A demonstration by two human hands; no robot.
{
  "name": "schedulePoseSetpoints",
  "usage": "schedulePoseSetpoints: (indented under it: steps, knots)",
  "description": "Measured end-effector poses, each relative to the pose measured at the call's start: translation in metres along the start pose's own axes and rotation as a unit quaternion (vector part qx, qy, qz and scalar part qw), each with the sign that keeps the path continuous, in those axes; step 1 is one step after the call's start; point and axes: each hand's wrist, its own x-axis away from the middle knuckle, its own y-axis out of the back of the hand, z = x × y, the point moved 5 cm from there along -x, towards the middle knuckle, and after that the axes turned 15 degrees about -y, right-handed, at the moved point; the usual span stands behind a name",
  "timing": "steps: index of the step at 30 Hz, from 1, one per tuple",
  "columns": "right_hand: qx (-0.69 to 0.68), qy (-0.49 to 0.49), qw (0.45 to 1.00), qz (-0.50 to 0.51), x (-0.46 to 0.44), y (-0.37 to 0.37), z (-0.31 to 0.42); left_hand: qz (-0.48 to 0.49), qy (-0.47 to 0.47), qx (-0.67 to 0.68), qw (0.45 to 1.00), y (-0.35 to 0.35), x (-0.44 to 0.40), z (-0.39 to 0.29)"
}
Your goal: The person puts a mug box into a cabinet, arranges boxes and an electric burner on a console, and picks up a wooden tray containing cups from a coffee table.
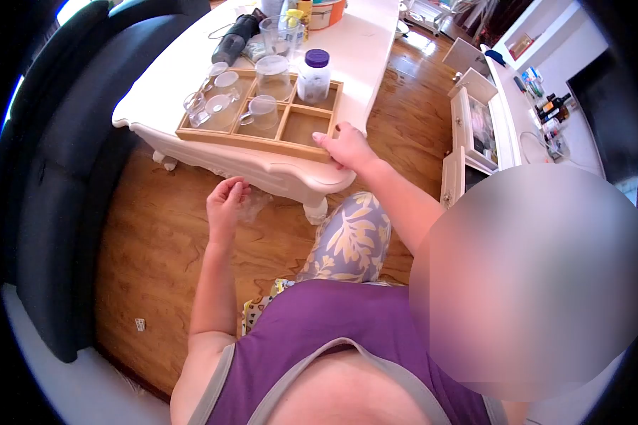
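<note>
My right hand (349, 147) grips the front right corner of a wooden compartment tray (266, 144) on the white table. Left of the table's near corner, my left hand (227, 200) is closed in a pinch on a thin, clear plastic piece (254, 207), perhaps a bag, which hangs beside the fingers. In the tray stand a white jar with a purple lid (315, 76), a clear cup (272, 76) and a clear glass mug (263, 112). Several more clear glass pieces (218, 104) crowd its left compartment. The front right compartment (306, 129) shows its bare bottom.
Behind the tray on the white table (159, 85) are a dark cylindrical device (235, 39), a large clear cup (281, 35) and an orange-and-white tub (327, 13). A dark sofa (57, 184) lines the left. Right stands a cabinet with open drawers (468, 120).
</note>
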Motion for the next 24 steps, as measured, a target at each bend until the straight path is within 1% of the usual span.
schedulePoseSetpoints:
  steps: [3, 7, 8, 12, 14, 15, 17, 18, 20, 21, 22, 23, 24]
  knots:
    - [0.036, -0.006, 0.999, 0.003, -0.014, -0.008, 0.005, 0.001, 0.014, -0.008, 1.000, 0.001, 0.006, -0.001]
    - [0.090, -0.002, 0.996, -0.002, -0.022, -0.013, 0.006, 0.003, 0.017, 0.029, 0.999, 0.005, 0.008, 0.002]
    - [0.077, 0.004, 0.997, 0.011, -0.029, -0.016, 0.000, 0.000, 0.015, 0.028, 0.999, 0.004, 0.008, 0.000]
    - [0.097, 0.021, 0.995, -0.005, -0.010, -0.019, 0.004, -0.029, 0.038, 0.049, 0.998, 0.001, 0.005, -0.011]
    - [0.043, 0.039, 0.998, 0.006, 0.005, -0.016, 0.009, -0.043, 0.046, 0.062, 0.996, 0.002, 0.003, -0.013]
    - [0.043, 0.039, 0.998, 0.007, 0.012, -0.012, 0.009, -0.055, 0.054, 0.076, 0.994, 0.001, 0.003, -0.014]
    - [0.012, 0.000, 1.000, 0.028, 0.021, -0.007, 0.007, -0.064, 0.063, 0.089, 0.992, 0.001, -0.003, -0.020]
    - [0.010, -0.001, 1.000, 0.027, 0.025, -0.003, 0.007, -0.073, 0.071, 0.115, 0.988, 0.001, -0.006, -0.025]
    - [-0.012, 0.049, 0.999, -0.003, 0.035, 0.008, 0.011, -0.079, 0.083, 0.141, 0.983, 0.000, -0.015, -0.033]
    - [-0.012, 0.045, 0.999, -0.005, 0.035, 0.012, 0.011, -0.098, 0.104, 0.167, 0.976, 0.001, -0.023, -0.035]
    - [-0.002, 0.024, 1.000, 0.018, 0.033, 0.013, 0.008, -0.117, 0.125, 0.192, 0.966, 0.002, -0.029, -0.034]
    - [0.007, 0.004, 0.999, 0.041, 0.032, 0.013, 0.007, -0.114, 0.129, 0.193, 0.966, 0.006, -0.037, -0.033]
    - [0.006, 0.000, 0.999, 0.038, 0.034, 0.016, 0.011, -0.111, 0.139, 0.253, 0.951, 0.009, -0.047, -0.029]
